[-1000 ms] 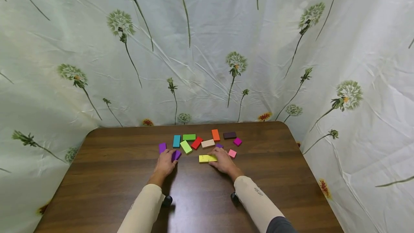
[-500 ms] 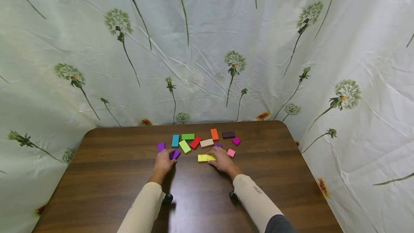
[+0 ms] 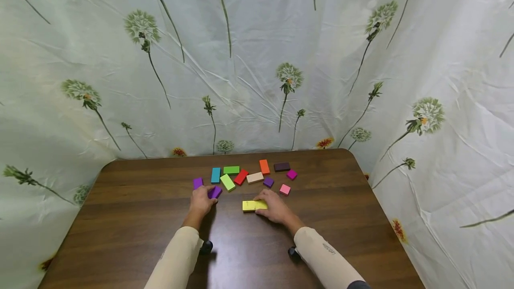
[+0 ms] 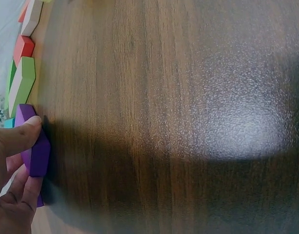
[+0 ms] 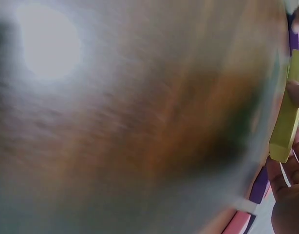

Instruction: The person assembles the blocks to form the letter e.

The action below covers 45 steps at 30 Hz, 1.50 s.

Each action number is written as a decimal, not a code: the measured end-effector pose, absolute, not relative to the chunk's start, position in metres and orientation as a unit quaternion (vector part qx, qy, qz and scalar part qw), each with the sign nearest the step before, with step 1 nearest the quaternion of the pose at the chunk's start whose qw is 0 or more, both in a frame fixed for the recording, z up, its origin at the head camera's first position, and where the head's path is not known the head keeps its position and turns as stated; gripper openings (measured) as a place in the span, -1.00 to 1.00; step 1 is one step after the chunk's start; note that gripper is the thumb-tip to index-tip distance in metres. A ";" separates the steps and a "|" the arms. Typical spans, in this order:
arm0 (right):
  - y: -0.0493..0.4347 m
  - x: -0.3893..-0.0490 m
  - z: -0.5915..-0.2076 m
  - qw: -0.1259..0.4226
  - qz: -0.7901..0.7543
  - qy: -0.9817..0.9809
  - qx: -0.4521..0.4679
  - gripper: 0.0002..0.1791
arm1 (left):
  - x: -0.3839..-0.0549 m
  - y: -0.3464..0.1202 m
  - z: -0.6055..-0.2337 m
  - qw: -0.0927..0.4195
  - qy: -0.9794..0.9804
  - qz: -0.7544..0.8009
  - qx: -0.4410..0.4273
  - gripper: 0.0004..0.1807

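My left hand (image 3: 201,200) pinches a purple block (image 3: 215,191) between thumb and fingers. In the left wrist view the thumb presses on the face of this purple block (image 4: 38,158), with fingers behind it. A second purple block (image 3: 198,183) lies just beyond that hand, partly covered by it. My right hand (image 3: 275,207) grips a yellow block (image 3: 249,205) by its right part, nearer me than the other blocks. The right wrist view shows the thumb across the yellow block (image 5: 285,124), fingers curled behind it; the table there is blurred.
Behind the hands lie blue (image 3: 215,175), green (image 3: 231,170), lime (image 3: 227,182), red (image 3: 241,177), beige (image 3: 254,177), orange (image 3: 264,167) and dark (image 3: 282,167) blocks. Smaller purple (image 3: 268,182), pink (image 3: 284,189) and magenta (image 3: 292,174) pieces sit rightward. A floral curtain (image 3: 249,79) hangs behind the table (image 3: 140,217).
My right hand has drawn the yellow block toward me, away from the other blocks, uncovering the small purple piece. The left hand stays on its purple block. The head view has shifted slightly.
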State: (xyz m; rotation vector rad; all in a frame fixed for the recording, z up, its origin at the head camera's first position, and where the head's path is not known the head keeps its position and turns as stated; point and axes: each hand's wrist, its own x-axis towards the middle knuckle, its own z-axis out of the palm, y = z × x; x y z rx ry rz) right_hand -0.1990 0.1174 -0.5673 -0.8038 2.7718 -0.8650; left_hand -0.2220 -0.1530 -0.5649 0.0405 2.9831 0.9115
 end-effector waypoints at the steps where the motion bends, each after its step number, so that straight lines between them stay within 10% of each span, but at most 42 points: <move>1: 0.117 -0.195 -0.567 0.070 -0.284 0.918 -0.267 -0.66 | -0.222 -0.153 -0.565 0.010 0.957 0.291 0.015 -0.48; 24: 0.113 -0.173 -0.576 0.112 -0.306 0.912 -0.249 -0.67 | -0.221 -0.154 -0.565 0.004 0.959 0.280 0.027 -0.49; 45: 0.114 -0.174 -0.579 0.109 -0.328 0.908 -0.239 -0.67 | -0.174 -0.148 -0.561 0.009 0.925 0.249 0.285 -0.61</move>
